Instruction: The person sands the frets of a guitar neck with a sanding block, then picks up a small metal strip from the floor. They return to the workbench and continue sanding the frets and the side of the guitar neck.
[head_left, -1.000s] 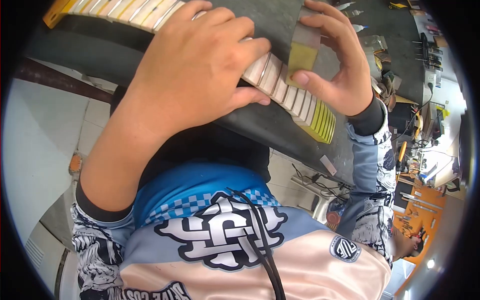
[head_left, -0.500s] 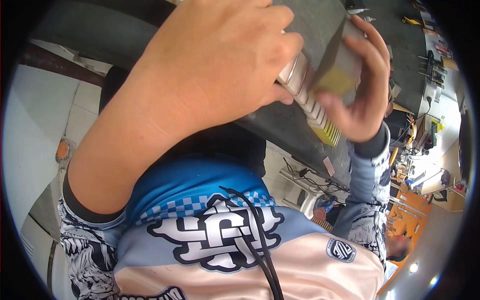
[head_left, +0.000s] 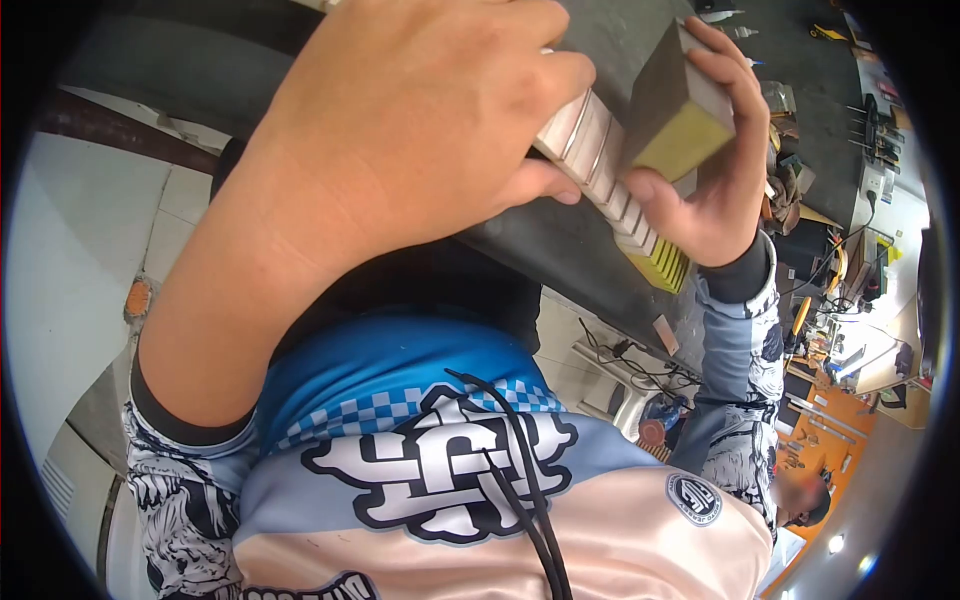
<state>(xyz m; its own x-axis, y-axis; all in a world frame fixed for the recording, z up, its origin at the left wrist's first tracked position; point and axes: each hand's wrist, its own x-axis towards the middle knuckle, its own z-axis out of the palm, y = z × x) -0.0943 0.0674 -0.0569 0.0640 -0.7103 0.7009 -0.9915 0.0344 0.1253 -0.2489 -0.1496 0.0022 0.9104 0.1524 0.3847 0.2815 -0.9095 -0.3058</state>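
Note:
My left hand (head_left: 430, 120), back toward me, is closed around the upper part of a long pale bar that looks like a guitar neck (head_left: 598, 150). Its thumb presses along the near edge. Thin metal strips like frets cross the bar, closer together toward the lower right, where its surface turns yellow. In my right hand (head_left: 720, 205) is a sanding sponge (head_left: 680, 140), a block with grey faces and a yellow side. The thumb grips its lower corner and the fingers wrap the far side. The sponge is tilted just beside the neck; whether they touch cannot be told.
A dark worktable (head_left: 560, 250) lies under the neck. A small pale strip (head_left: 665, 333) rests near its edge, with cables (head_left: 630, 355) below. Tools and bottles line the far right side. Beyond are an orange tool panel (head_left: 830, 430) and another person (head_left: 805, 500).
The sponge, blurred by motion before, is now sharp and turned to show more of its yellow side. Both hands have shifted slightly left in the picture, keeping their grips.

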